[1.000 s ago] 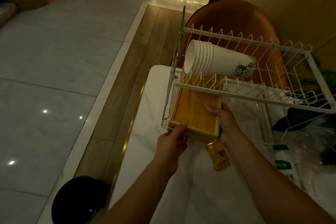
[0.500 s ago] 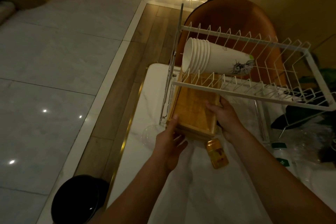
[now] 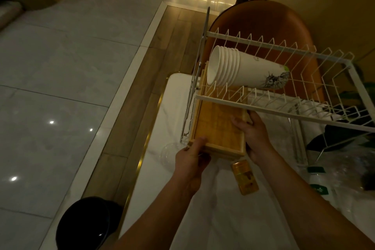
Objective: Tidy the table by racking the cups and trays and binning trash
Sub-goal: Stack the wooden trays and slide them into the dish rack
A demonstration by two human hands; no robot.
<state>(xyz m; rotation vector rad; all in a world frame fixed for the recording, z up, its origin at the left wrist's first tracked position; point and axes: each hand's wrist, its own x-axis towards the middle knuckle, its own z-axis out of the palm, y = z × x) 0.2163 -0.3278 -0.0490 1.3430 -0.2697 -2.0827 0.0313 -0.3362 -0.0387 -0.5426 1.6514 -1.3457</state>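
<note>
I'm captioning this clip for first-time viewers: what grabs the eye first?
A stack of white paper cups lying sideways on the white wire rack's upper tier. Beneath it, the left hand and right hand grip a bamboo tray, partly inside the lower tier.
</note>
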